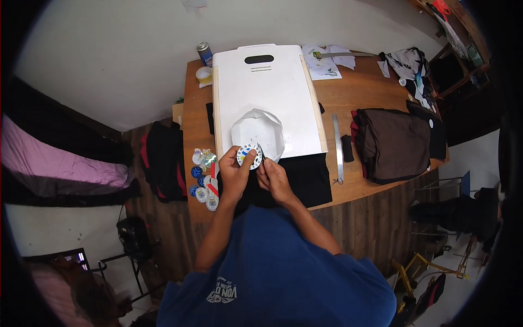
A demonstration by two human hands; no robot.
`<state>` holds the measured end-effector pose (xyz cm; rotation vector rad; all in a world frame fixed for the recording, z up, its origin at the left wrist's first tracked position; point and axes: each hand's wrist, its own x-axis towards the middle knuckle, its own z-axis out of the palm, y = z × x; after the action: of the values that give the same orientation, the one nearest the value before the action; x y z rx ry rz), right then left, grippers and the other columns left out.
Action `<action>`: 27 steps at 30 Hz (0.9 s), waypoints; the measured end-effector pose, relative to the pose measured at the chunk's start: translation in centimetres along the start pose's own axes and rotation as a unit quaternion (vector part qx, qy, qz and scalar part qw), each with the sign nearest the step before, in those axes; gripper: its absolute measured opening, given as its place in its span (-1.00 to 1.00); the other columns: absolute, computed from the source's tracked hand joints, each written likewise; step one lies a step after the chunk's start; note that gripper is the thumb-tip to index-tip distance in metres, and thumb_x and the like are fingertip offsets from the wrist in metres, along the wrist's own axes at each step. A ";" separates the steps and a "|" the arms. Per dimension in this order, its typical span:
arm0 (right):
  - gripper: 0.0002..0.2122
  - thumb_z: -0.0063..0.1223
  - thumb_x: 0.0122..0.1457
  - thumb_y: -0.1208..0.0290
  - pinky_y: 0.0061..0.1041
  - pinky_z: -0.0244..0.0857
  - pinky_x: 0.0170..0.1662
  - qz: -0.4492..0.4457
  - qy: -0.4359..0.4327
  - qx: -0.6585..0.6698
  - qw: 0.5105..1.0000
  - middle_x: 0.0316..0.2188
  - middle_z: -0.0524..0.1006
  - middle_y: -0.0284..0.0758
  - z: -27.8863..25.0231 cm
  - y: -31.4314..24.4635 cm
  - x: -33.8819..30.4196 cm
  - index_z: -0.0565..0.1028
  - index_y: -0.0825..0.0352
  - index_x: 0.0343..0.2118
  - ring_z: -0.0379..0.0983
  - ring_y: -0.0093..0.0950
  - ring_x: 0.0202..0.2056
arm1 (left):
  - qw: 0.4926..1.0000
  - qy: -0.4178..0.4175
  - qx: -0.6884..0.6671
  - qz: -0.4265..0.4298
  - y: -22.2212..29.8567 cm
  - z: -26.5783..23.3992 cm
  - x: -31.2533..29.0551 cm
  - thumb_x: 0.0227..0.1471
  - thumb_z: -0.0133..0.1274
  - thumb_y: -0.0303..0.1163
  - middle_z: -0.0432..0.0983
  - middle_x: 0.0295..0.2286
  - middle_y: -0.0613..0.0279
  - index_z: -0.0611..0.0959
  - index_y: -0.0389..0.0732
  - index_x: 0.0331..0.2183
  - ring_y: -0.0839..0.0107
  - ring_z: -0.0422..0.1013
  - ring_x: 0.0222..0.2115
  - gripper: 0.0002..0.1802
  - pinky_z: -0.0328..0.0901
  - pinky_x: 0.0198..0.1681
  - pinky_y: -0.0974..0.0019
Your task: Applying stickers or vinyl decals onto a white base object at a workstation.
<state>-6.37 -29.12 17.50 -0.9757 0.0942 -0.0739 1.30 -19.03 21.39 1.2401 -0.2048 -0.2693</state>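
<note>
Left fingers (pixel 248 158) pinch a disc (pixel 246 149), right fingers (pixel 270 168) grip a thin tool (pixel 260 150), a white bowl (pixel 277 132) at 12 o'clock, loose discs (pixel 202 194) at 8.

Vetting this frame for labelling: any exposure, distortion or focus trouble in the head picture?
Head view: rim falls to black, table edges bow; board bright with little texture, black cloth so dark its folds barely show; patch in the left hand fairly clear, slim tool in the right hand too small to make out well.
</note>
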 end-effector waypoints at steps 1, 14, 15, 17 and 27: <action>-0.63 -0.37 0.39 0.07 -0.68 -0.15 -0.66 -0.003 -0.001 -0.002 1.000 -0.71 0.09 -0.54 0.0 0.0 0.0 0.26 0.26 -0.44 -0.10 -0.72 -0.73 | 1.000 0.000 0.000 0.000 0.0 0.0 0.0 0.07 0.14 -0.54 0.51 -0.50 0.38 0.57 -0.30 -0.41 0.71 0.38 -0.49 -0.94 0.27 -0.41 0.59; -0.62 -0.38 0.39 0.07 -0.67 -0.13 -0.65 -0.015 0.017 -0.020 1.000 -0.71 0.08 -0.54 -0.2 0.2 0.1 0.25 0.26 -0.45 -0.08 -0.71 -0.72 | 1.000 0.003 -0.004 -0.008 0.1 0.0 -0.1 0.07 0.14 -0.54 0.52 -0.49 0.36 0.57 -0.31 -0.40 0.70 0.38 -0.48 -0.94 0.27 -0.39 0.59; -0.62 -0.39 0.39 0.07 -0.67 -0.13 -0.65 -0.007 0.018 -0.009 1.000 -0.71 0.08 -0.54 -0.1 0.0 0.0 0.25 0.26 -0.45 -0.08 -0.71 -0.72 | 1.000 0.005 -0.006 -0.013 0.2 0.1 -0.1 0.07 0.13 -0.54 0.52 -0.49 0.36 0.57 -0.31 -0.39 0.70 0.38 -0.48 -0.94 0.27 -0.39 0.59; -0.62 -0.39 0.39 0.07 -0.67 -0.13 -0.65 0.002 0.019 0.003 1.000 -0.72 0.08 -0.53 -0.1 -0.2 0.0 0.25 0.26 -0.45 -0.08 -0.71 -0.72 | 1.000 0.005 -0.008 -0.014 0.2 0.1 0.0 0.07 0.14 -0.54 0.51 -0.49 0.37 0.57 -0.31 -0.40 0.71 0.38 -0.48 -0.94 0.27 -0.40 0.59; -0.63 -0.39 0.39 0.08 -0.68 -0.12 -0.67 -0.001 -0.006 -0.016 1.000 -0.72 0.09 -0.52 -0.1 -0.2 0.1 0.25 0.26 -0.44 -0.08 -0.70 -0.73 | 1.000 -0.002 0.006 -0.018 0.2 0.0 0.0 0.05 0.14 -0.52 0.50 -0.53 0.39 0.57 -0.29 -0.42 0.71 0.37 -0.52 -0.93 0.25 -0.44 0.59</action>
<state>-6.32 -29.32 17.62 -1.0086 0.0832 -0.0685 1.29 -18.94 21.52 1.2556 -0.1884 -0.3013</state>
